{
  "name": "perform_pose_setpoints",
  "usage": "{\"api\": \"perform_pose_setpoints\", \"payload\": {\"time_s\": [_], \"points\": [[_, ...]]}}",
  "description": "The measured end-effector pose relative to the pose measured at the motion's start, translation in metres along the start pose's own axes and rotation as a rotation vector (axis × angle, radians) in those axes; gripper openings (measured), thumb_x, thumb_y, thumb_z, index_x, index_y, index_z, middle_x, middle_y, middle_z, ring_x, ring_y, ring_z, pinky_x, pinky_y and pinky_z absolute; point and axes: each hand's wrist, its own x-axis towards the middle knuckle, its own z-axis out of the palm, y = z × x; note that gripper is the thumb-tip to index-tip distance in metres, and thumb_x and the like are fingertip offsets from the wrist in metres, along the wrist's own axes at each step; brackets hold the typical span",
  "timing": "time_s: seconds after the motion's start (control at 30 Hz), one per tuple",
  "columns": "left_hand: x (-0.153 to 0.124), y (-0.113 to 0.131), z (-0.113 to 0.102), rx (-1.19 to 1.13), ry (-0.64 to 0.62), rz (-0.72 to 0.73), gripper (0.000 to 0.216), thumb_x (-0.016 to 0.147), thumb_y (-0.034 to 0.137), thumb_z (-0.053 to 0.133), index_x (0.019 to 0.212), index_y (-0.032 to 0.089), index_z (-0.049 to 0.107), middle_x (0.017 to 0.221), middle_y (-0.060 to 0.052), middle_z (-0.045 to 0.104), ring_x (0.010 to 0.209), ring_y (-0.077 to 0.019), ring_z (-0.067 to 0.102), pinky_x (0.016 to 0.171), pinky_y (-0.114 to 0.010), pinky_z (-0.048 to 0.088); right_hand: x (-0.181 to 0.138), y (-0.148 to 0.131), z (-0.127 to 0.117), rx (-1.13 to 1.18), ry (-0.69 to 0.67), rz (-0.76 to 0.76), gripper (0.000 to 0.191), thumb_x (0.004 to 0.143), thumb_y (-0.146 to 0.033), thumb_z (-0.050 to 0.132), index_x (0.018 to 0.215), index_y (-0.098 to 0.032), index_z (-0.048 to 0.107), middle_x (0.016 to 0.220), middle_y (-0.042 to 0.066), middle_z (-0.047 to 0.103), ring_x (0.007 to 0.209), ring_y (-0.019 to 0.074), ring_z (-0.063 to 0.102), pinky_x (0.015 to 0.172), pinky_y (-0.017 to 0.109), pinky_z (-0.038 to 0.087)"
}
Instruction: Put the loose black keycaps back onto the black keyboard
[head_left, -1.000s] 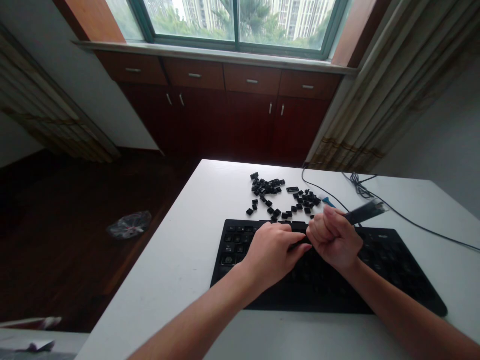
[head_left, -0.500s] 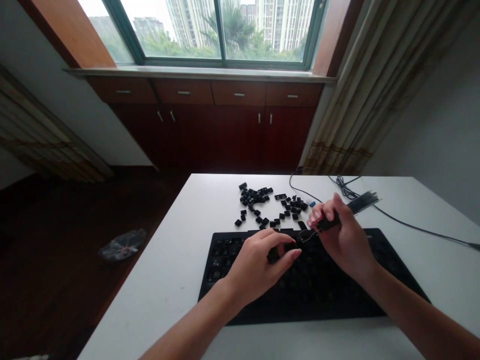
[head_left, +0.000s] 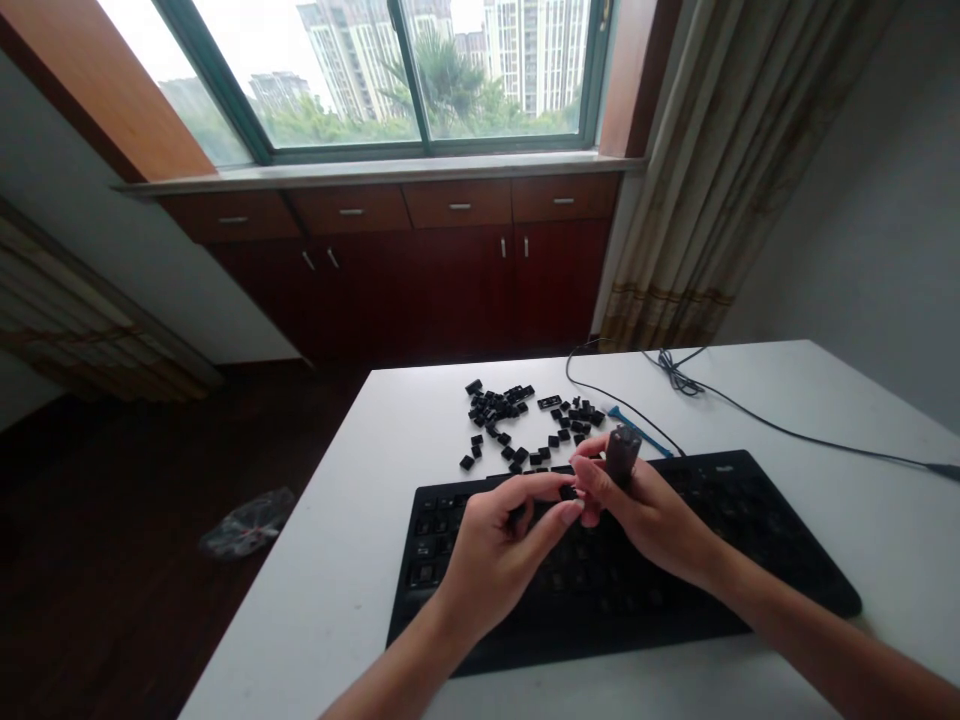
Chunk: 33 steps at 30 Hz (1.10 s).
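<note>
In my left hand (head_left: 489,550) I am pinching what appears, mostly hidden, to be a black keycap (head_left: 568,492); my right hand (head_left: 646,512) is gripping a dark tool (head_left: 622,456) immediately right of it. The keyboard (head_left: 757,525) is lying beneath both hands, its long axis running left to right across the table (head_left: 322,580).

Two grips (head_left: 495,550) (head_left: 649,505), one keyboard (head_left: 585,582), one brush (head_left: 622,458)
Beyond the grips: dozens of loose keys (head_left: 489,408), one stick (head_left: 649,437), four drawers (head_left: 459,198).
</note>
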Motion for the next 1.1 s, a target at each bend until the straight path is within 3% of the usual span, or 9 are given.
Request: {"api": "perform_pose_setpoints", "payload": {"time_s": [0.17,0.3,0.4,0.47,0.53,0.63,0.8,0.93,1.1], "points": [[0.003,0.003,-0.005,0.062,0.059,-0.046,0.026,0.086,0.034,0.071,0.11,0.024,0.073,0.078,-0.001,0.068,0.056,-0.009,0.037,0.052,-0.023,0.032,-0.001,0.008,-0.007,-0.048,0.093,0.017,0.041,0.095,-0.056,0.052,0.113,-0.02,0.057,0.066,-0.005,0.045,0.059,0.0125,0.044,0.056,0.027,0.038],[0.01,0.008,-0.017,-0.039,0.08,-0.134,0.027,0.086,0.036,0.072,0.111,0.025,0.073,0.085,-0.003,0.071,0.068,-0.0113,0.053,0.058,-0.022,0.039,0.0,0.009,-0.013,-0.04,0.125,-0.01,0.038,0.095,-0.057,0.051,0.084,-0.021,0.053,0.063,-0.004,0.046,0.058,0.0132,0.045,0.058,0.029,0.037],[0.016,0.008,-0.033,-0.222,0.099,-0.214,0.032,0.086,0.036,0.072,0.117,0.026,0.07,0.098,-0.005,0.072,0.084,-0.0146,0.061,0.071,-0.023,0.046,-0.001,0.006,-0.014,-0.07,0.161,-0.057,0.045,0.097,-0.055,0.048,0.069,-0.02,0.049,0.072,0.002,0.056,0.075,0.0171,0.057,0.075,0.033,0.043],[0.02,0.005,-0.045,-0.275,0.128,-0.227,0.033,0.085,0.034,0.073,0.117,0.026,0.071,0.101,-0.004,0.07,0.089,-0.0143,0.061,0.077,-0.023,0.046,-0.003,0.004,-0.014,-0.048,0.17,-0.064,0.039,0.096,-0.053,0.052,0.078,-0.02,0.057,0.076,0.002,0.059,0.076,0.0173,0.059,0.074,0.032,0.045],[0.023,0.003,-0.056,-0.251,0.128,-0.233,0.032,0.085,0.035,0.072,0.116,0.026,0.071,0.102,-0.004,0.069,0.092,-0.0142,0.06,0.079,-0.023,0.046,-0.005,0.003,-0.014,-0.001,0.201,-0.056,0.029,0.095,-0.05,0.057,0.1,-0.021,0.06,0.067,-0.003,0.052,0.061,0.0131,0.051,0.058,0.028,0.041],[0.024,0.0,-0.066,-0.097,0.065,-0.228,0.035,0.085,0.037,0.073,0.117,0.025,0.071,0.101,-0.005,0.069,0.084,-0.0136,0.058,0.072,-0.023,0.044,-0.008,0.003,-0.016,0.12,0.231,-0.066,0.028,0.096,-0.049,0.055,0.113,-0.027,0.054,0.061,-0.008,0.037,0.048,0.0091,0.035,0.046,0.024,0.029],[0.021,-0.001,-0.066,0.13,-0.042,-0.187,0.035,0.081,0.041,0.075,0.11,0.021,0.072,0.093,-0.004,0.069,0.059,-0.0094,0.039,0.052,-0.023,0.03,-0.01,0.002,-0.018,-0.047,0.21,-0.088,0.025,0.097,-0.047,0.054,0.093,-0.023,0.06,0.068,-0.003,0.051,0.059,0.0118,0.051,0.058,0.027,0.044],[0.018,0.002,-0.062,0.196,-0.156,-0.122,0.028,0.082,0.037,0.074,0.104,0.021,0.075,0.082,-0.002,0.066,0.06,-0.0101,0.035,0.054,-0.024,0.028,-0.008,-0.003,-0.012,-0.431,0.081,-0.22,0.016,0.091,-0.033,0.067,0.105,-0.025,0.068,0.086,0.002,0.064,0.077,0.0167,0.062,0.075,0.031,0.052],[0.019,0.005,-0.065,0.109,-0.294,-0.081,0.03,0.083,0.037,0.073,0.108,0.021,0.076,0.088,-0.005,0.067,0.065,-0.0114,0.041,0.056,-0.025,0.032,0.0,-0.006,-0.001,-0.597,-0.209,-0.482,0.034,0.092,-0.017,0.061,0.125,-0.028,0.064,0.102,0.006,0.063,0.085,0.0172,0.064,0.076,0.031,0.055]]}}
